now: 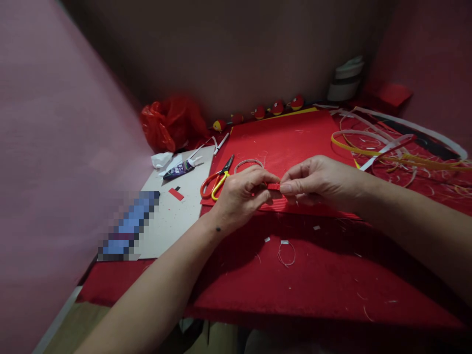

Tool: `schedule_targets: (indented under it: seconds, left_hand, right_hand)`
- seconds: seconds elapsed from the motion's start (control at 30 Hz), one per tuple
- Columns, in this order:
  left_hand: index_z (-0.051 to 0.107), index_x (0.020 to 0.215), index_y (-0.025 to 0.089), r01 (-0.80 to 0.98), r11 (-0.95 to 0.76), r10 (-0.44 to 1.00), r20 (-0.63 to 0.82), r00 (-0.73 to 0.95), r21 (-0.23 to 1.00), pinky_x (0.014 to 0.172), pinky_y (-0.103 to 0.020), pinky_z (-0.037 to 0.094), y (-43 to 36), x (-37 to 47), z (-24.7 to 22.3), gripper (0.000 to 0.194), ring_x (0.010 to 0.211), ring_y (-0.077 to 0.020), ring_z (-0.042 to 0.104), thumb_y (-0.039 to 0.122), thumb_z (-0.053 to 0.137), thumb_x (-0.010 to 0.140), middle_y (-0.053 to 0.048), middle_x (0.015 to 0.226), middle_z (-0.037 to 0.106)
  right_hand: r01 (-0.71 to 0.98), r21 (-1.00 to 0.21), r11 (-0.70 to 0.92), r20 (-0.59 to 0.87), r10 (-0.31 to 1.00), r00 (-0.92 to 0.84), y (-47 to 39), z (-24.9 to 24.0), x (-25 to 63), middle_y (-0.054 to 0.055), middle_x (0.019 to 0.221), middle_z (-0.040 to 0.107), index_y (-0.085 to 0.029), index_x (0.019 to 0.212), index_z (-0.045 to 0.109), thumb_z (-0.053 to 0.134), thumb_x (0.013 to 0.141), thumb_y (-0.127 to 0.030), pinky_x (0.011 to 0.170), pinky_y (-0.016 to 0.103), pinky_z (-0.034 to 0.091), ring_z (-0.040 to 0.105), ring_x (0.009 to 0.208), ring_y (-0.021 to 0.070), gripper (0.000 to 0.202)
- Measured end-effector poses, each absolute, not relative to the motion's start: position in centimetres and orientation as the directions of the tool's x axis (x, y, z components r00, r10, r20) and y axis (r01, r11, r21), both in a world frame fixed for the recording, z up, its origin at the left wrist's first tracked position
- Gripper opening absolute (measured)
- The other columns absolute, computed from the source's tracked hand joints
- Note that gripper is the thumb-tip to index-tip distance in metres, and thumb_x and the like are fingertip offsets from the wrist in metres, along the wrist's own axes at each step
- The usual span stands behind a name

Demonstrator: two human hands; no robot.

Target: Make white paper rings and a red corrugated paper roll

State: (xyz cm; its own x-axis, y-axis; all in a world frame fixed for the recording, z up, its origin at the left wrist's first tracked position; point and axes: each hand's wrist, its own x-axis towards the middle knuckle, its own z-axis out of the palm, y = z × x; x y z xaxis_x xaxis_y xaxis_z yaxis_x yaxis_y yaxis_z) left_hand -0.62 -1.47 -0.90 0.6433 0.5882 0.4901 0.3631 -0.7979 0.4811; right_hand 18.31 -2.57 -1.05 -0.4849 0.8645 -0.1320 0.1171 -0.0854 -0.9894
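Between my hands is a small red strip [273, 187], apparently ribbed paper. My left hand [239, 195] pinches its left end, fingers closed. The fingertips of my right hand [319, 179] are closed on its right end, hiding part of it. Both hands are over a red corrugated sheet [295, 142]. Just left of my left hand lie scissors [217, 182] with one red-orange and one yellow handle. A thin pale ring of strip [245, 163] rests on the sheet behind that hand.
A grey board [162, 236] holds a glue tube [179, 169] and a red scrap [176, 194]. Behind are a red plastic bag [173, 123] and several small red-and-yellow round figures [277, 107]. Paper strips [398, 152] tangle at right. Threads litter the red tablecloth [258, 285].
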Motion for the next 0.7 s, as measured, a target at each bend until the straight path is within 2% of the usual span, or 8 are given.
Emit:
schedule_targets:
  seconds: [0.07, 0.17, 0.33, 0.47, 0.7]
  left_hand:
    - [0.059, 0.086, 0.014, 0.337, -0.807, 0.578, 0.531, 0.620, 0.485, 0.060, -0.019, 0.048, -1.66, -0.58, -1.04, 0.012, 0.064, -0.0073, 0.057, 0.008, 0.055, 0.077, -0.002, 0.076, 0.060]
    - [0.058, 0.081, 0.014, 0.381, -0.832, 0.554, 0.578, 0.599, 0.403, 0.056, -0.019, 0.048, -2.07, -0.52, -1.15, 0.006, 0.060, -0.0078, 0.057, 0.011, 0.054, 0.079, -0.001, 0.067, 0.061]
    - [0.056, 0.078, 0.013, 0.442, -0.824, 0.566, 0.563, 0.603, 0.354, 0.052, -0.017, 0.046, -2.20, -0.61, -1.15, 0.007, 0.055, -0.0067, 0.057, 0.009, 0.052, 0.078, 0.000, 0.062, 0.061]
    - [0.056, 0.076, 0.012, 0.473, -0.826, 0.558, 0.551, 0.620, 0.305, 0.053, -0.018, 0.045, -1.91, -0.66, -1.23, 0.007, 0.055, -0.0065, 0.056, 0.006, 0.053, 0.076, 0.000, 0.061, 0.060]
    - [0.055, 0.075, 0.014, 0.537, -0.840, 0.492, 0.515, 0.702, 0.071, 0.053, -0.019, 0.042, -1.53, -0.64, -1.56, 0.004, 0.058, -0.0082, 0.055, 0.012, 0.053, 0.079, 0.000, 0.064, 0.059]
  right_hand:
    - [0.070, -0.990, -0.121, -0.140, 0.854, -0.501, -2.63, -0.93, 18.26, -0.002, 0.048, 0.043, -0.015, 0.059, 0.061, 0.067, 0.065, -0.036, 0.040, 0.024, 0.020, 0.031, 0.042, 0.0059, 0.023]
    - [0.067, -0.986, -0.150, -0.163, 0.846, -0.508, -2.63, -0.93, 18.15, -0.002, 0.048, 0.042, -0.015, 0.058, 0.061, 0.068, 0.064, -0.040, 0.039, 0.024, 0.019, 0.030, 0.042, 0.0063, 0.026]
    - [0.123, -0.979, -0.163, -0.202, 0.869, -0.452, -2.51, -1.14, 18.04, 0.000, 0.051, 0.047, -0.016, 0.059, 0.063, 0.068, 0.062, -0.045, 0.039, 0.024, 0.020, 0.032, 0.043, 0.0072, 0.029]
    - [0.132, -0.982, -0.133, -0.177, 0.889, -0.422, -2.50, -1.42, 18.05, -0.001, 0.048, 0.043, -0.016, 0.054, 0.060, 0.068, 0.063, -0.046, 0.039, 0.025, 0.018, 0.029, 0.042, 0.0066, 0.032]
    - [0.146, -0.978, -0.146, -0.196, 0.878, -0.437, -2.57, -1.61, 17.97, -0.001, 0.046, 0.042, -0.016, 0.052, 0.057, 0.068, 0.062, -0.045, 0.040, 0.026, 0.016, 0.028, 0.040, 0.0065, 0.033]
